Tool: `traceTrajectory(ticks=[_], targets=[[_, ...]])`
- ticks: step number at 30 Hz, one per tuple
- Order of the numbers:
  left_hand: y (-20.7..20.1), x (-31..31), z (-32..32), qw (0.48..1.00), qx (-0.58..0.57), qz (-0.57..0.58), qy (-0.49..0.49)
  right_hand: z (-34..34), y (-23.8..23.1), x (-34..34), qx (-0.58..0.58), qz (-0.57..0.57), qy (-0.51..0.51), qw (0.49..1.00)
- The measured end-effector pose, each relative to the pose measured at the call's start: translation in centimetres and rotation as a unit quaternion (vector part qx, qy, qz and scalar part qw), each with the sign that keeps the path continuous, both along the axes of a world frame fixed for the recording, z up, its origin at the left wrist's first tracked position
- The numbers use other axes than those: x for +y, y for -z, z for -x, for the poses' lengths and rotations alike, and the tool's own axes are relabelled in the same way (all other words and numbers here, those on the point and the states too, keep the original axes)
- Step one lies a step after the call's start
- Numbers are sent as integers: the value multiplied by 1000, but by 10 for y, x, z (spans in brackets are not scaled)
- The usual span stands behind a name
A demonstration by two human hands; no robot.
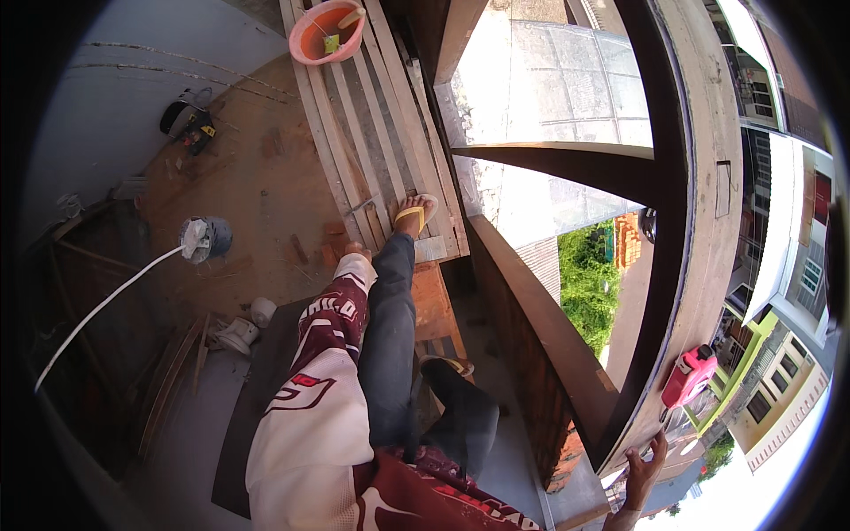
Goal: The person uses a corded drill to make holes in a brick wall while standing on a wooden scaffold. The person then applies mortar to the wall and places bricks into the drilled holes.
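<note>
My left arm, in a white and maroon sleeve, reaches down beside my leg. Little of my left hand (356, 250) shows past the cuff, near the end of the wooden planks (390, 106), and its fingers are hidden. At the lower right, my right hand (648, 469) is open, thumb and fingers apart, at the end of a wooden frame beam (708, 239). Just beyond its fingertips, a red and black hand tool (689, 376), possibly a chalk line reel, rests against the beam's outer edge. My sandalled foot (414, 215) stands on the planks.
An orange-pink bucket (327, 34) stands on the far planks. Below at left are a dusty floor with wood scraps, a yellow and black power tool (197, 133) and a grey bucket (212, 239). Right of the planks, the window frame opens onto a roof, a bush and houses outside.
</note>
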State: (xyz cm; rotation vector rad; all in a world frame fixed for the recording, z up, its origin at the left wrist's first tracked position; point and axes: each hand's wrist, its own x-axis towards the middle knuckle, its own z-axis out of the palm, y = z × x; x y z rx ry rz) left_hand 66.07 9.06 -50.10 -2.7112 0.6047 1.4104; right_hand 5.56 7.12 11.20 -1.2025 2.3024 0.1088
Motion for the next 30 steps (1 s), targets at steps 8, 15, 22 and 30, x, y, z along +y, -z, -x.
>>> traceTrajectory(ticks=[8,15,22,30], targets=[[130,-34,-5,996,-53,-48,59,13,-8,-27,48,-80,-48,994],[134,-135,11,985,-133,-1,111,-14,-28,-72,115,-152,-109,976],[181,-138,-1,942,-189,11,278,-19,-30,-97,137,-178,-150,963],[138,-121,-12,913,-172,70,362,1,-16,-70,124,-143,-179,966]])
